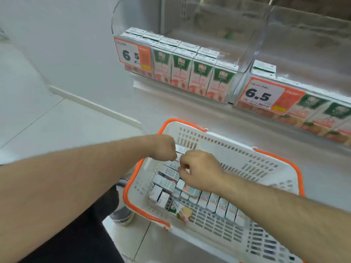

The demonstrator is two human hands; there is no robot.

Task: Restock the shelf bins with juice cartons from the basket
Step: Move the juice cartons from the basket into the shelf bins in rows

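L hand (pixel 164 148) & R hand (pixel 197 170) both pinch cartons (pixel 177 168) in basket (pixel 247 164) | risk: shallow pinch (blurred) slips, carton drops before bin (pixel 190 73).

The left price tag (pixel 133 55), on the front of the left shelf bin (pixel 245 59), reads "6 5". The right price tag (pixel 263 94) reads "6.5". The green-topped juice cartons (pixel 201 76) show "100%". Smaller print is blurred.
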